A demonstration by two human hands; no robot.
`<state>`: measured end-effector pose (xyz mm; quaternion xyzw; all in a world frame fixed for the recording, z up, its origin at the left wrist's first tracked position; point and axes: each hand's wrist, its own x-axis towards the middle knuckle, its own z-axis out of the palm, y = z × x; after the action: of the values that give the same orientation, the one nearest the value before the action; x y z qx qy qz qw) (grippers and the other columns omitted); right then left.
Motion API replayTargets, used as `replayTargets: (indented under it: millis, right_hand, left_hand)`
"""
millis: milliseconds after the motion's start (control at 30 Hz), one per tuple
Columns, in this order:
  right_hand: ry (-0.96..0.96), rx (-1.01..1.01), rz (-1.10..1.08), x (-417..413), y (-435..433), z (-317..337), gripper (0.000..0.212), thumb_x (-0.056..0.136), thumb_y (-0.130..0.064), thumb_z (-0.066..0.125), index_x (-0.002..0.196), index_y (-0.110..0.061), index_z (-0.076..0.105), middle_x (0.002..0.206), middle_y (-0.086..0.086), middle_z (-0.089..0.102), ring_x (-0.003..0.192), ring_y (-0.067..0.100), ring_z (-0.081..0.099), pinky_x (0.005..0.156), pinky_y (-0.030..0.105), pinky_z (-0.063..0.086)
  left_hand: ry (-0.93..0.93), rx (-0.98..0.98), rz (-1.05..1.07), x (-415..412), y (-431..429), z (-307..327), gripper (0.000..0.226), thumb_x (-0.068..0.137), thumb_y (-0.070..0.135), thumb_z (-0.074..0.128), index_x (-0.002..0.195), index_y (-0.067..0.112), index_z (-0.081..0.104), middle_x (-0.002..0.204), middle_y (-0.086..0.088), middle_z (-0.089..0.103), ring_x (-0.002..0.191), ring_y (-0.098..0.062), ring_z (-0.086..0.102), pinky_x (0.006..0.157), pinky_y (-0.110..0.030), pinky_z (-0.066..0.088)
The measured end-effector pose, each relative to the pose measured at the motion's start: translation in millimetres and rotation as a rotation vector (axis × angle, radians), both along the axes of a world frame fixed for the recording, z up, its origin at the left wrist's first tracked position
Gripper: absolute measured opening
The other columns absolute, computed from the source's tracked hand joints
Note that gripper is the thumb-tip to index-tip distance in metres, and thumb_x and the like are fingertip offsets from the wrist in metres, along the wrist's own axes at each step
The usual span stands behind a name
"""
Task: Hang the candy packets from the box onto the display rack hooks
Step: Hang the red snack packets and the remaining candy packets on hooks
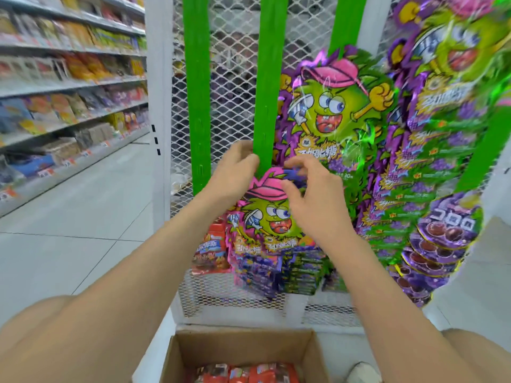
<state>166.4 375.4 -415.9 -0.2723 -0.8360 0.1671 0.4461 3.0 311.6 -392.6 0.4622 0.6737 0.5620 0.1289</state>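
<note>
White mesh makes up the display rack (237, 78), with green strips (265, 78) running down its front. Below it, at the person's knees, the cardboard box (177, 352) stands open, with red packets (257, 373) lying in the bottom. More red packets (211, 250) hang low on the rack, left of the purple ones.

Both hands are at a purple-green candy packet (271, 217), the front one of a hanging bunch, just under a larger hung packet (334, 106). It looks like light, glossy foil: floppy, crinkly and probably slippery, so it is likely to swing and buckle if held low. The stiffer top header by the pink cap is the sensible place to hold it.

The left hand (235, 175) curls round that top edge beside the strip. The right hand (315, 200) hovers with thumb and forefinger narrowly apart; blur hides whether they pinch. The hook itself is hidden.
</note>
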Motion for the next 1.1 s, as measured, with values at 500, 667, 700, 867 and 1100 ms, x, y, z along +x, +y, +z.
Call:
replayTargets:
  millis: [500, 667, 700, 867, 1100]
  right_hand:
    - [-0.024, -0.094, -0.086, -45, 7, 33, 0.024, 0.089, -0.019, 0.065, 0.113, -0.019, 0.064, 0.106, 0.000, 0.071, 0.107, 0.030, 0.063, 0.104, 0.048, 0.041]
    - [-0.059, -0.154, -0.068, -36, 4, 6, 0.023, 0.096, -0.025, 0.067, 0.117, -0.018, 0.061, 0.106, 0.003, 0.069, 0.109, 0.032, 0.059, 0.101, 0.050, 0.043]
    - [-0.045, -0.142, -0.059, -35, 4, 0, 0.023, 0.097, -0.026, 0.068, 0.117, -0.019, 0.061, 0.105, 0.003, 0.070, 0.107, 0.031, 0.059, 0.100, 0.050, 0.044]
    - [0.006, 0.294, -0.193, -27, 0, -17, 0.028, 0.092, -0.020, 0.070, 0.119, -0.016, 0.069, 0.115, 0.003, 0.066, 0.110, 0.026, 0.057, 0.094, 0.043, 0.046]
    - [-0.407, -0.136, 0.178, -11, -33, -132, 0.013, 0.087, -0.022, 0.062, 0.093, -0.023, 0.073, 0.080, -0.003, 0.071, 0.077, 0.021, 0.066, 0.073, 0.037, 0.055]
  left_hand:
    - [-0.183, -0.281, -0.108, -27, -3, 9, 0.082, 0.080, 0.092, 0.054, 0.112, 0.019, 0.076, 0.116, 0.000, 0.078, 0.111, -0.023, 0.072, 0.110, -0.051, 0.049]
    - [0.139, -0.170, -0.080, -20, -11, -8, 0.045, 0.106, 0.061, 0.044, 0.088, 0.022, 0.057, 0.076, 0.004, 0.048, 0.066, -0.012, 0.042, 0.063, -0.031, 0.034]
    - [0.211, -0.107, -0.071, -19, -12, -12, 0.045, 0.109, 0.052, 0.046, 0.082, 0.017, 0.053, 0.068, 0.003, 0.043, 0.061, -0.014, 0.038, 0.060, -0.031, 0.032]
    - [0.575, 0.057, 0.178, -17, -22, -37, 0.021, 0.103, 0.021, 0.063, 0.124, 0.016, 0.065, 0.114, 0.000, 0.069, 0.106, -0.017, 0.063, 0.096, -0.041, 0.052]
    - [0.756, -0.078, -0.071, -4, -75, -129, 0.015, 0.090, 0.010, 0.069, 0.101, 0.021, 0.068, 0.094, 0.005, 0.066, 0.088, -0.019, 0.060, 0.078, -0.040, 0.048]
